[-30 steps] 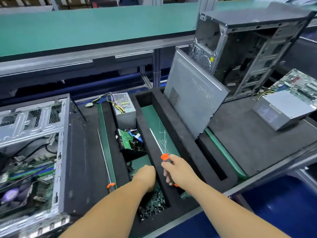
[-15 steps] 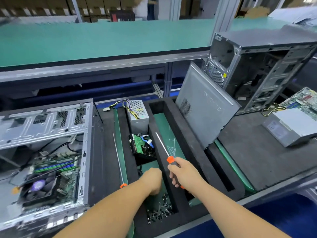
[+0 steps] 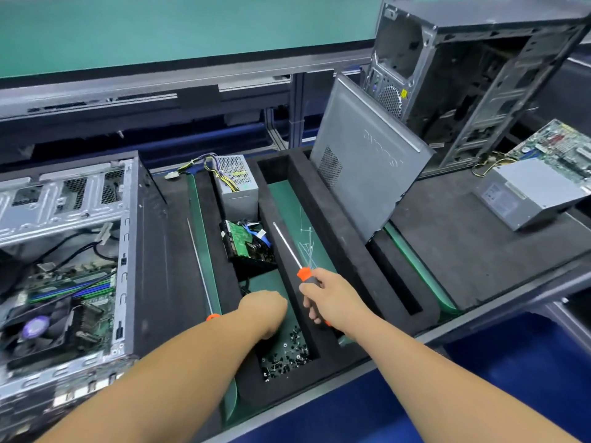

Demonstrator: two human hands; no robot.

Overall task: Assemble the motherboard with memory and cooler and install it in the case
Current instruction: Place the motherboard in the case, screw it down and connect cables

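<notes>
An open grey case [image 3: 128, 238] lies on its side at the left. Inside it sits the motherboard [image 3: 96, 302] with memory sticks and a black fan cooler [image 3: 35, 327]. My right hand [image 3: 332, 295] grips the orange-and-black handle of a long screwdriver [image 3: 287, 244] over the foam tray [image 3: 345, 251]. My left hand [image 3: 265, 311] reaches down into the tray compartment holding several small black screws [image 3: 287, 356]; its fingers are hidden behind the back of the hand.
A second screwdriver [image 3: 200, 266] lies in a slot left of my arm. A power supply [image 3: 236, 183] and a drive [image 3: 246, 241] sit in the tray. A side panel [image 3: 364, 161] leans upright. Another case [image 3: 473, 75], power supply [image 3: 531, 193] and board [image 3: 563, 148] stand at right.
The view has shifted and moved closer, bringing the left case further into view. Both hands stay in about the same places, the right still holding the screwdriver.
</notes>
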